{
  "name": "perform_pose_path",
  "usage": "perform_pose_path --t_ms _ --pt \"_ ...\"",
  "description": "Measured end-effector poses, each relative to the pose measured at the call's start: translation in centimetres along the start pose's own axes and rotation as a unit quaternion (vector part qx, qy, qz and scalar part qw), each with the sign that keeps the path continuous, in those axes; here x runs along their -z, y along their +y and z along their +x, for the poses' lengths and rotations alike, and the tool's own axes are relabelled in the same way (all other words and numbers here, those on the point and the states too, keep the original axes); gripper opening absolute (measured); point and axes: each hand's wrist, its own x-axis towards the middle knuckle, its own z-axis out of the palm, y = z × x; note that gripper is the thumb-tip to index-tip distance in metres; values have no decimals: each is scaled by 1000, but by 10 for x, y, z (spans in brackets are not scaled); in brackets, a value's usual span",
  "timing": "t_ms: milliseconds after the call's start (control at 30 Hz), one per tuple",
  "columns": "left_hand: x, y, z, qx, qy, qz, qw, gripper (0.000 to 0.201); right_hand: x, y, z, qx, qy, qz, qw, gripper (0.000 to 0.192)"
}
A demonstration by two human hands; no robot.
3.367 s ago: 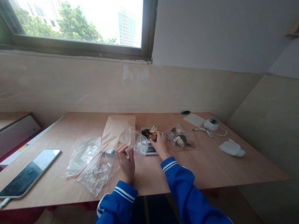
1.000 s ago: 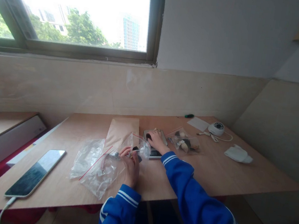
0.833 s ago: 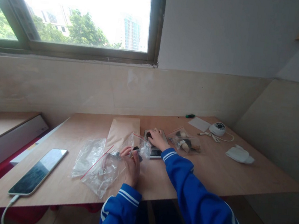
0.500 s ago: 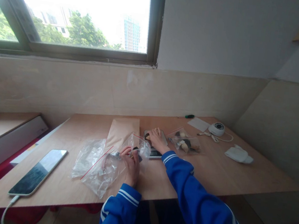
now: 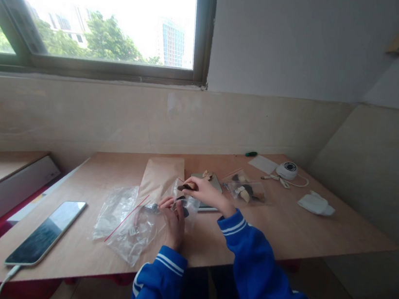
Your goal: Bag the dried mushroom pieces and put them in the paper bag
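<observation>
My right hand [image 5: 198, 188] pinches a brown and tan dried-looking piece [image 5: 188, 186] above the mouth of a clear zip bag [image 5: 192, 206]. Low on the table, my left hand [image 5: 175, 217] is closed on that bag, its fingers bent around the plastic. Dark pieces [image 5: 186, 211] show in the bag beside the left fingers. Behind my right hand lies a flat, pale device like a small scale [image 5: 217, 183], with another tan piece [image 5: 207, 175] on it. My right wrist hides part of this device.
More clear zip bags [image 5: 132, 239] lie left of my hands. A brown paper sheet or envelope [image 5: 162, 171] is behind them. On the right are a bag of dark and tan pieces [image 5: 247, 192], a white dome camera [image 5: 287, 170] and crumpled white wrapping [image 5: 316, 204]. A phone [image 5: 46, 235] lies left.
My right hand has lifted a brown and tan piece off the flat device and brought it left, toward the bag. My left hand stays at the bag. The view has shifted slightly.
</observation>
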Motion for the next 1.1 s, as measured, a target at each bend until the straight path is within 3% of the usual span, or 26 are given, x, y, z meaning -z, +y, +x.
perform_pose_path --t_ms 200,300,367,400,433,567,767,833,933,1000,1100 --pt "0 5 3 6 34 -17 999 15 -1 -3 5 29 -16 69 997 36" --pt "-1 4 2 5 40 -13 999 13 1 19 12 64 109 47 991 36" --pt "-1 2 1 0 38 -14 999 13 3 43 19 58 218 -45 973 33" --pt "-1 1 1 -3 38 -15 999 13 4 56 23 46 243 -103 963 31" --pt "-1 0 0 -6 39 -16 999 14 4 70 26 26 242 -156 957 33" --pt "-1 -1 0 3 45 -22 999 16 7 105 32 -37 140 -283 948 38" --pt "-1 0 1 -2 51 -20 999 16 14 106 27 -58 152 -292 942 22" --pt "-1 0 2 -5 54 -22 998 17 17 99 25 -64 176 -218 958 22" --pt "-2 0 2 3 49 -32 998 18 21 75 20 -80 196 64 975 32" --pt "-1 1 2 3 45 -36 998 17 24 52 14 -73 163 216 960 41" --pt "-1 2 3 -9 44 -33 998 16 28 18 4 -21 62 242 968 43"
